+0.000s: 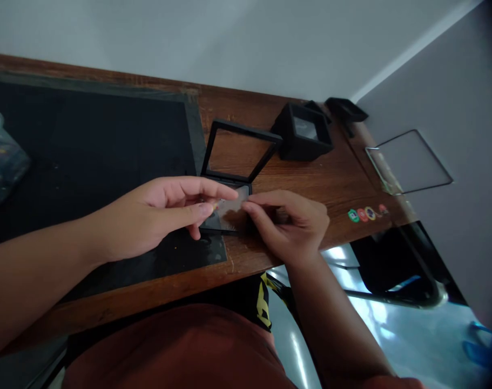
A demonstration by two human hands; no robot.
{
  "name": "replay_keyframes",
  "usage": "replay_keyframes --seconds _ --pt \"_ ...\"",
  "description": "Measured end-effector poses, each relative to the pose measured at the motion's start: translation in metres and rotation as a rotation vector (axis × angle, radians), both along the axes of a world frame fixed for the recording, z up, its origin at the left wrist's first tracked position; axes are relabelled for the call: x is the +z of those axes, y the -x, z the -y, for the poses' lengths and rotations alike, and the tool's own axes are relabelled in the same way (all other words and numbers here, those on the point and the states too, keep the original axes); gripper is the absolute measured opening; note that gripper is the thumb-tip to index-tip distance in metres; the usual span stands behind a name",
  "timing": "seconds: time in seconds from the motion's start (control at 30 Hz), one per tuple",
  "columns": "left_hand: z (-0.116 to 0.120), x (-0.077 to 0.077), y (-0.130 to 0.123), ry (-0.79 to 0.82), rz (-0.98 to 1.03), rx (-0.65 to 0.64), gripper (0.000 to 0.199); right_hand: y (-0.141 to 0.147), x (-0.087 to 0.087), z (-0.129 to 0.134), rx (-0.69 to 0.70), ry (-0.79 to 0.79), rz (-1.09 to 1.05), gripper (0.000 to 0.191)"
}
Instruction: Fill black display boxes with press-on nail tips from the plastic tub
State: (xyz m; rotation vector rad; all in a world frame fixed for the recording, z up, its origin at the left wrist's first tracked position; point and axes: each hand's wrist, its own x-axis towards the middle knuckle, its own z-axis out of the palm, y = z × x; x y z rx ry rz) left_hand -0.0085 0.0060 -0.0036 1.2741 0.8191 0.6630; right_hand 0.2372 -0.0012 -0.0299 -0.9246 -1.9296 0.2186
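Note:
A black hinged frame (246, 129) stands raised over its base, which holds a clear film (233, 209), on the wooden table. Over the left part of the base is my left hand (160, 213), its thumb and a finger around a tiny item (215, 206) too small to identify. Just to the right, my right hand (294, 221) is pinched at the film's right edge, thumb against forefinger; whatever lies between those fingertips is too small to make out.
Black open boxes (306, 132) stand at the back right, near a thin wire frame (416, 129). Round stickers (362, 215) mark the table's right side. A plastic container (5, 156) sits at the far left on a dark mat (92, 140). A chair (395, 265) is at lower right.

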Motion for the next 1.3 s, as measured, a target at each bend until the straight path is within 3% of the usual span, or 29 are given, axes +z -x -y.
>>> replay_keyframes --seconds 0.17,0.43,0.57,0.73,0.93,1.1,1.3 --pt "0.0002 -0.005 0.0024 0.002 0.023 0.07 0.018 0.0029 -0.0037 -0.0045 -0.006 0.113 0.118 0.005" --pt "-0.0001 -0.0054 0.0006 0.108 0.093 0.149 0.009 0.0006 -0.0037 -0.0088 0.044 0.269 0.023 0.01" --pt "0.0013 -0.0045 -0.0016 0.094 0.078 0.178 0.009 0.0004 -0.0019 -0.0086 0.056 0.34 0.022 0.012" --pt "0.0019 -0.0052 -0.0019 0.062 0.05 0.204 0.014 -0.0008 -0.0044 -0.0081 -0.046 0.399 -0.055 0.015" --pt "-0.0011 -0.0059 -0.0007 -0.06 0.01 0.361 0.013 -0.0009 -0.0035 -0.0075 -0.1 0.44 0.05 0.015" --pt "0.0002 -0.0044 -0.0018 -0.073 -0.054 0.333 0.016 0.0009 -0.0012 -0.0073 -0.09 0.395 0.099 0.018" --pt "0.0031 -0.0025 -0.0031 -0.083 -0.072 0.264 0.018 -0.0016 0.0015 -0.0073 0.025 0.342 0.166 0.025"
